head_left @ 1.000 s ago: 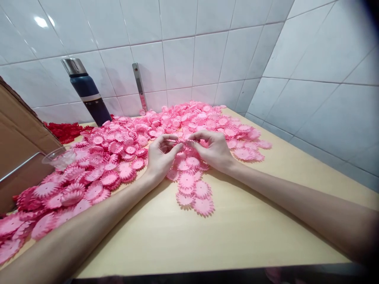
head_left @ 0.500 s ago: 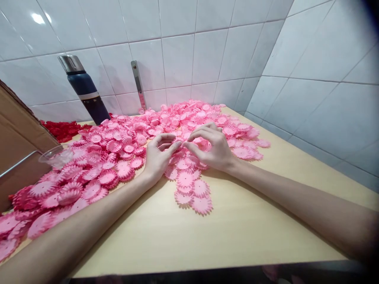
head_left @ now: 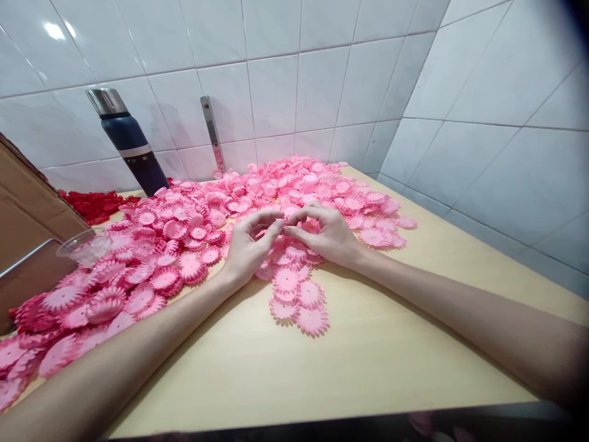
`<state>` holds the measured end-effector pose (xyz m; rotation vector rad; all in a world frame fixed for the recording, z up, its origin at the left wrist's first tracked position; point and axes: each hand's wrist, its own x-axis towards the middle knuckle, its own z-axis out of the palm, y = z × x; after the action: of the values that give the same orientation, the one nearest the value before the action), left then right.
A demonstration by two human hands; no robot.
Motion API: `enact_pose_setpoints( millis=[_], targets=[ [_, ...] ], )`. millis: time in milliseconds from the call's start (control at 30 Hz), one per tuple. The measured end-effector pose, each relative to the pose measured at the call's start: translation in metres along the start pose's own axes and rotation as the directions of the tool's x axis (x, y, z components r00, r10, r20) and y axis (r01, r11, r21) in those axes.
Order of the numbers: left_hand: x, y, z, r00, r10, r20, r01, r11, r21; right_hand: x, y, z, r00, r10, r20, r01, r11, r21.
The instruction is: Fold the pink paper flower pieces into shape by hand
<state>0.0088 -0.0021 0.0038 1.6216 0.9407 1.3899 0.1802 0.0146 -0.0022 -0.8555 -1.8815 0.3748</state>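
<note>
A wide heap of pink paper flower cut-outs [head_left: 184,239] covers the left and back of a pale wooden table [head_left: 368,362]. My left hand [head_left: 248,245] and my right hand [head_left: 329,236] rest on the heap near its middle, fingers curled. Their fingertips meet in a pinch over the flowers. A small pink piece seems to sit between the fingertips, but it blends with the heap and I cannot name it. A short trail of single pink flowers [head_left: 299,301] lies just in front of my hands.
A dark blue flask with a steel cap [head_left: 126,141] stands at the back left against the tiled wall. Red flower cut-outs [head_left: 94,205] lie beside it. A cardboard box [head_left: 27,227] and a clear plastic cup [head_left: 85,245] sit at the left edge. A metal bracket [head_left: 211,132] is on the wall.
My right hand's fingers were spread half a second ago and have curled in. Both hands' fingertips have come together in a pinch. The view has shifted slightly.
</note>
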Motion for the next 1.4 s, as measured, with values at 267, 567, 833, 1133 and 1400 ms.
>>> enact_pose_setpoints(
  millis=[267, 567, 833, 1133, 1400],
  targets=[
    [-0.0008, 0.0032, -0.0009, 1.0, -0.014, 0.02, 0.014, 1.0, -0.014, -0.0007, -0.0046, 0.001, 0.996, -0.078, 0.032, 0.076, 0.996, 0.045],
    [0.0015, -0.0031, -0.0032, 0.999, -0.021, 0.029, 0.024, 0.995, -0.095, -0.0018, -0.003, 0.001, 0.998, -0.035, 0.05, 0.03, 0.995, 0.091],
    [0.0017, -0.0031, -0.0031, 0.999, -0.034, 0.006, 0.035, 0.994, -0.104, -0.0021, -0.0035, 0.0007, 0.997, -0.02, 0.079, 0.013, 0.995, 0.096],
    [0.0006, 0.0002, -0.0032, 0.999, -0.053, 0.008, 0.053, 0.993, -0.109, -0.001, -0.0048, -0.0008, 0.994, 0.001, 0.112, -0.014, 0.993, 0.115],
    [0.0003, 0.0, -0.0041, 0.999, -0.046, 0.027, 0.048, 0.994, -0.099, 0.0002, -0.0079, -0.0031, 0.98, 0.046, 0.195, -0.081, 0.981, 0.177]
  ],
)
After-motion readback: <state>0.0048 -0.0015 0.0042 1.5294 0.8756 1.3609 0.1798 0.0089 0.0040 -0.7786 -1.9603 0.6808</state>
